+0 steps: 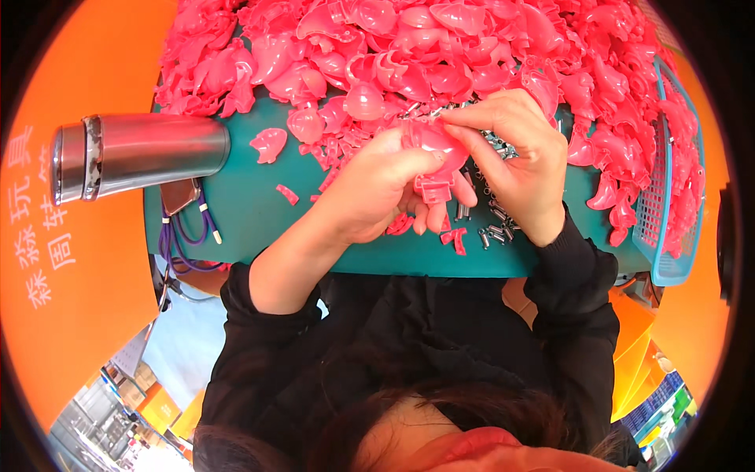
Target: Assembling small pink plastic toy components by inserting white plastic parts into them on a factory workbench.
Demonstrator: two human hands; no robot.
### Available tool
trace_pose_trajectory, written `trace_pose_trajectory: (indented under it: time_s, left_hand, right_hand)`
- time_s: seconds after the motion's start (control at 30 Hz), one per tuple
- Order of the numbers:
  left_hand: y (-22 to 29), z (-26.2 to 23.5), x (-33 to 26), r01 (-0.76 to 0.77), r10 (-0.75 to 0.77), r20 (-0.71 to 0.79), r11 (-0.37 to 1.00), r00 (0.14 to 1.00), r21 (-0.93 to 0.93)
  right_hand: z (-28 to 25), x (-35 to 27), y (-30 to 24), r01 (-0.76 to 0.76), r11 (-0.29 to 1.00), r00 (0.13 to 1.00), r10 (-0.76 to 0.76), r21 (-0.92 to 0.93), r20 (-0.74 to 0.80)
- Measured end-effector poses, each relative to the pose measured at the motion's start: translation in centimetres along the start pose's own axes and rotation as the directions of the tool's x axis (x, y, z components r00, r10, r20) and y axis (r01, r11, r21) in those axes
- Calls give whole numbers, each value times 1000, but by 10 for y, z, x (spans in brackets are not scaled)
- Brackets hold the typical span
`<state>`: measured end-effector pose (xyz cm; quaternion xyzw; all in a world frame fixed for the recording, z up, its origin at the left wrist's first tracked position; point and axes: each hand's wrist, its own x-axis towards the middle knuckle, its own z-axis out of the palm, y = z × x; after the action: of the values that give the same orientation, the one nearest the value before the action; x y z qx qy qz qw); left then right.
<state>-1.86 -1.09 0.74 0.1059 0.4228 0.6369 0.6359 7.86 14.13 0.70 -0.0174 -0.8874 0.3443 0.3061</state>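
My left hand [376,185] grips a pink plastic shell piece [434,145] just above the teal table [244,204]. My right hand [523,153] comes in from the right, and its thumb and forefinger pinch the upper edge of the same piece. I cannot make out whether something tiny sits between those fingertips. Several small metal pins [494,224] lie on the table under and beside my right hand. A large heap of pink plastic shells [440,47] fills the far side of the table, right behind both hands.
A steel flask [138,153] lies on its side at the left edge. Beside it are a phone [179,195] and a purple cord [193,236]. A blue mesh basket [668,204] holds more pink shells at the right. Loose pink bits [269,144] dot the table.
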Motion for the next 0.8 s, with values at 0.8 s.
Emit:
trace_pose_trajectory:
  time_s: [0.8]
  left_hand:
    - [10, -4, -6, 108, -107, -27, 994, 994, 30]
  right_hand:
    - [-9, -1, 10, -74, 964, 962, 1, 257, 272]
